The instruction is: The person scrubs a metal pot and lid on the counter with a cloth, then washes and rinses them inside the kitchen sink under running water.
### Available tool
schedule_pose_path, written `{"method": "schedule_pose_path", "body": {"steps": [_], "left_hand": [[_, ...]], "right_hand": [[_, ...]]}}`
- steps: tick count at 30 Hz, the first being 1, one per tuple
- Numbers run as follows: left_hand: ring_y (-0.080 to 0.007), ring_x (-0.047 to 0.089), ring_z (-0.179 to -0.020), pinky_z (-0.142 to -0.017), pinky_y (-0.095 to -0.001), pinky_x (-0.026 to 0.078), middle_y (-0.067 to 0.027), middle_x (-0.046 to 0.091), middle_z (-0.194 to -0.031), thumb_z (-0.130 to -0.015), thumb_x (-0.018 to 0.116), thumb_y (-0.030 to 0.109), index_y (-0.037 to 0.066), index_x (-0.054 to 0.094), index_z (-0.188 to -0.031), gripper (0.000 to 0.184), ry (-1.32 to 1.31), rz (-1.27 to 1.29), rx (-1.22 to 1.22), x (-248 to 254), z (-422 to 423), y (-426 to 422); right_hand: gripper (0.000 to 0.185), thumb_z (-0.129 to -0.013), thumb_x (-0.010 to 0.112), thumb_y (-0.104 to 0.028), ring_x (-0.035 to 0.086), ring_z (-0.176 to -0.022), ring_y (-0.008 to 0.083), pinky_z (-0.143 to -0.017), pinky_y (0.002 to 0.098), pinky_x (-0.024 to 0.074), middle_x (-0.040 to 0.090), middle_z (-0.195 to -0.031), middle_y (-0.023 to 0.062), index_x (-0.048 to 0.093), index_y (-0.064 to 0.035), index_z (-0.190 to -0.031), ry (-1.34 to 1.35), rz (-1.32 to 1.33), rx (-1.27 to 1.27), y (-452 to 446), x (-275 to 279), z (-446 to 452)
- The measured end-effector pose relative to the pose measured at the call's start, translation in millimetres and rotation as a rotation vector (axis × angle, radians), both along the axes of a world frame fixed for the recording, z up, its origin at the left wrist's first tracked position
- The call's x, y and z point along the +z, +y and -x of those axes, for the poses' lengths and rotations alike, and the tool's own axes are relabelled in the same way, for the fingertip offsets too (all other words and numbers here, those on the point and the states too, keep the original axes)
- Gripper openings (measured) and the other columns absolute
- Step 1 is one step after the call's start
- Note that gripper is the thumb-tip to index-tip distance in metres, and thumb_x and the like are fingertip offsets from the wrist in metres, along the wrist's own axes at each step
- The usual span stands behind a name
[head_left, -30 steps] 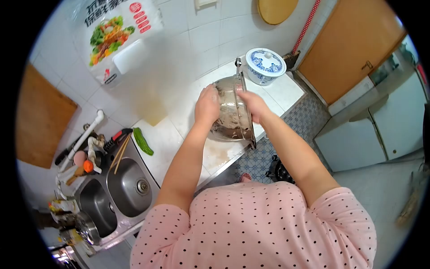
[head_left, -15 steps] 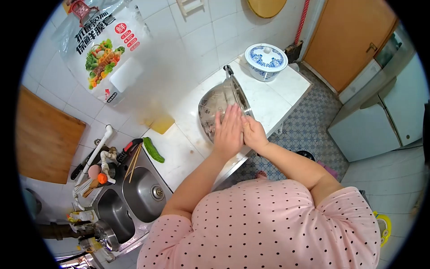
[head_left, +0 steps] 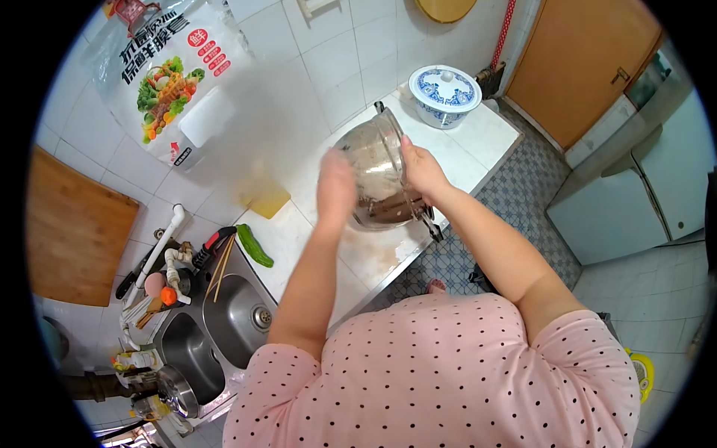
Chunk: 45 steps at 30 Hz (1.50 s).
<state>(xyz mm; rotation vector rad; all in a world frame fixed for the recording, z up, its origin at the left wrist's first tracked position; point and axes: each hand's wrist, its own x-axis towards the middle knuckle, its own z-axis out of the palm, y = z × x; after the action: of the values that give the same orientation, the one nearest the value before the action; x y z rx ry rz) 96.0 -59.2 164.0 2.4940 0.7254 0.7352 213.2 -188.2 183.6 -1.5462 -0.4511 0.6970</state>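
Observation:
A shiny stainless steel pot [head_left: 379, 160] with two dark handles lies tilted on its side on the white tiled counter [head_left: 300, 246], its opening turned to the right. My right hand [head_left: 424, 175] grips it at the rim, with the thumb up along the edge and the other fingers mostly hidden. Against the left side of the pot is my left hand [head_left: 337, 190], smeared by motion. Its fingers are too blurred to read, and whether it touches the pot I cannot tell. Wet-looking spots mark the counter below the pot.
A lidded blue-and-white bowl [head_left: 445, 97] stands at the counter's far end. To the left are a green cucumber-like vegetable [head_left: 255, 246], a yellowish block [head_left: 269, 202], chopsticks [head_left: 222, 267] and a double sink [head_left: 237, 313]. A printed plastic bag [head_left: 168, 82] hangs on the wall.
My left hand has moved left, away from my right hand, to the pot's far side. The pot has turned, bringing its lower handle into view. My right hand has shifted up along the rim.

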Motion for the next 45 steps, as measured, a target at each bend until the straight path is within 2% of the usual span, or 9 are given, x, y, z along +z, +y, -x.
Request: {"method": "schedule_pose_path", "body": {"steps": [8, 11, 15, 18, 23, 27, 31, 40, 45], "left_hand": [[-0.0419, 0.049, -0.109, -0.098, -0.0447, 0.037, -0.0252, 0.055, -0.114, -0.090, 0.038, 0.014, -0.004, 0.051, -0.117, 0.036, -0.250, -0.462, -0.219, 3.6, -16.9, -27.5], [-0.0398, 0.048, -0.113, -0.098, -0.0478, 0.036, -0.0232, 0.054, -0.118, -0.087, 0.044, 0.014, -0.003, 0.053, -0.118, 0.037, -0.034, 0.339, 0.100, 7.2, -12.2, 28.5], [-0.0390, 0.051, -0.112, -0.094, -0.0432, 0.042, -0.0199, 0.056, -0.121, -0.089, 0.044, 0.017, -0.002, 0.053, -0.118, 0.036, -0.094, -0.499, -0.049, 12.2, -28.5, -39.5], [-0.0378, 0.051, -0.111, -0.092, -0.0406, 0.043, -0.0186, 0.057, -0.121, -0.090, 0.044, 0.017, -0.002, 0.053, -0.118, 0.036, -0.210, -0.505, -0.220, 8.9, -28.3, -37.4], [-0.0391, 0.053, -0.102, -0.090, -0.0425, 0.042, -0.0226, 0.059, -0.107, -0.086, 0.047, 0.012, 0.001, 0.054, -0.115, 0.031, 0.220, 0.292, 0.070, 34.6, -24.3, 25.9], [-0.0338, 0.051, -0.117, -0.099, -0.0373, 0.039, -0.0220, 0.054, -0.124, -0.093, 0.041, 0.023, 0.001, 0.052, -0.123, 0.039, -0.224, -0.431, -0.143, 14.5, -27.0, -61.7], [-0.0379, 0.050, -0.115, -0.098, -0.0414, 0.038, -0.0259, 0.053, -0.122, -0.093, 0.042, 0.023, -0.004, 0.053, -0.119, 0.039, 0.083, 0.453, -0.006, 46.9, -25.7, 3.8], [-0.0363, 0.047, -0.117, -0.099, -0.0502, 0.033, -0.0183, 0.051, -0.127, -0.087, 0.048, 0.016, -0.001, 0.049, -0.123, 0.039, -0.140, -0.478, -0.102, 6.2, -40.6, -37.8], [-0.0394, 0.052, -0.106, -0.092, -0.0458, 0.041, -0.0218, 0.058, -0.113, -0.088, 0.046, 0.017, -0.001, 0.055, -0.113, 0.032, 0.013, -0.143, -0.076, 28.2, -71.1, 9.1]], "right_hand": [[0.061, -0.098, 0.036, -0.048, 0.056, -0.081, 0.0209, -0.077, 0.0337, 0.0459, 0.063, -0.088, 0.0154, 0.060, 0.0080, -0.103, -0.028, 0.076, 0.053, 12.6, 9.3, 1.1], [0.063, -0.098, 0.036, -0.049, 0.056, -0.084, 0.0203, -0.079, 0.0330, 0.0455, 0.063, -0.094, 0.0158, 0.059, 0.0089, -0.107, -0.065, 0.103, 0.008, 15.1, 4.2, -2.5], [0.062, -0.097, 0.037, -0.050, 0.054, -0.080, 0.0170, -0.075, 0.0307, 0.0462, 0.062, -0.094, 0.0133, 0.058, 0.0078, -0.109, 0.003, 0.034, 0.016, 16.7, 2.5, -10.3], [0.060, -0.098, 0.038, -0.048, 0.055, -0.080, 0.0165, -0.075, 0.0304, 0.0465, 0.062, -0.093, 0.0127, 0.059, 0.0074, -0.108, 0.027, 0.052, 0.096, 13.0, 2.3, -17.3], [0.059, -0.097, 0.039, -0.047, 0.054, -0.077, 0.0152, -0.073, 0.0303, 0.0465, 0.063, -0.089, 0.0106, 0.060, 0.0065, -0.108, -0.088, 0.171, 0.125, 9.3, 13.1, -14.7], [0.059, -0.097, 0.039, -0.047, 0.053, -0.075, 0.0155, -0.071, 0.0310, 0.0462, 0.063, -0.086, 0.0111, 0.061, 0.0062, -0.106, -0.007, 0.157, 0.179, 8.6, 2.4, -26.0], [0.056, -0.097, 0.039, -0.045, 0.054, -0.069, 0.0198, -0.066, 0.0357, 0.0456, 0.061, -0.078, 0.0133, 0.061, 0.0070, -0.101, -0.042, 0.144, 0.144, 14.2, 0.4, -26.0], [0.061, -0.096, 0.039, -0.048, 0.059, -0.084, 0.0246, -0.076, 0.0370, 0.0470, 0.064, -0.095, 0.0198, 0.060, 0.0075, -0.110, -0.008, 0.116, 0.198, 7.9, 9.2, -28.9], [0.067, -0.096, 0.036, -0.052, 0.057, -0.098, 0.0226, -0.087, 0.0353, 0.0450, 0.061, -0.110, 0.0197, 0.053, 0.0077, -0.121, 0.261, -0.033, 0.248, -16.4, 13.2, -18.4]]}}
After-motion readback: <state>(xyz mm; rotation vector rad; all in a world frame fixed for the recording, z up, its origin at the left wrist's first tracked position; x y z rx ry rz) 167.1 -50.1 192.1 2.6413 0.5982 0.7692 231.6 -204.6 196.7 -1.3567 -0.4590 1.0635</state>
